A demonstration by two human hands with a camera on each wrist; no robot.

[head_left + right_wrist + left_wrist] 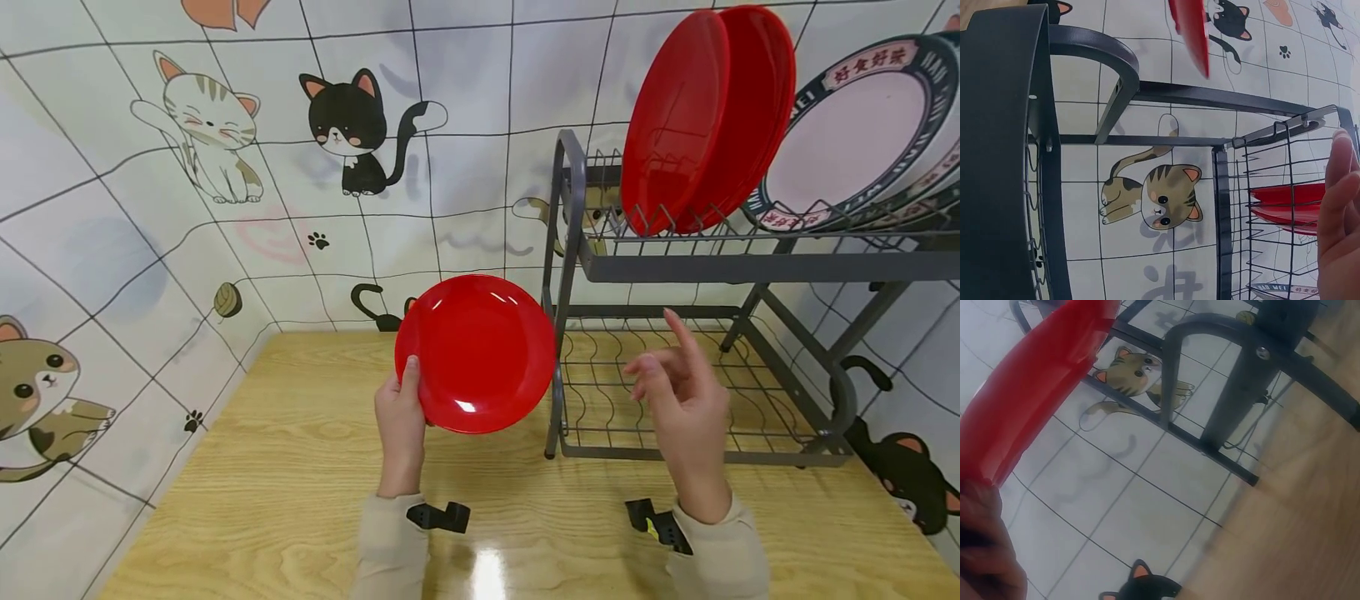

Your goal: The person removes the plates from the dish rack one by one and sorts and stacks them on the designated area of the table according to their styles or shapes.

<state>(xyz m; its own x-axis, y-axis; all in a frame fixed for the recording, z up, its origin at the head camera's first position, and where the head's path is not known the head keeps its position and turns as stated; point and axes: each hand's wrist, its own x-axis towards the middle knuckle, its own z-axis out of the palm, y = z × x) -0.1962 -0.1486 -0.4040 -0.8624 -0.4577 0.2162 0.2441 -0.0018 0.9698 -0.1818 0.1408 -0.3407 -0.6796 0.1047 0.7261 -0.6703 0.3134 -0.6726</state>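
A round red plate [480,354] is held up over the table, its inner face toward the head camera. My left hand [400,408] grips its left edge, the thumb lying over the rim. In the left wrist view the same red plate [1035,381] appears edge-on, with curled fingers [985,537] at its rim. To the right, my right hand [686,400] holds nothing; its index finger points up and the others are loosely bent, in front of the rack's lower shelf. The right wrist view shows part of this right hand [1340,219] at its right edge.
A grey two-tier dish rack [750,268] stands at the right. Its upper tier holds red plates [678,125] and white plates with patterned rims [847,142], all on edge. The wooden table [300,483] runs up to the tiled wall [480,183] with cat pictures.
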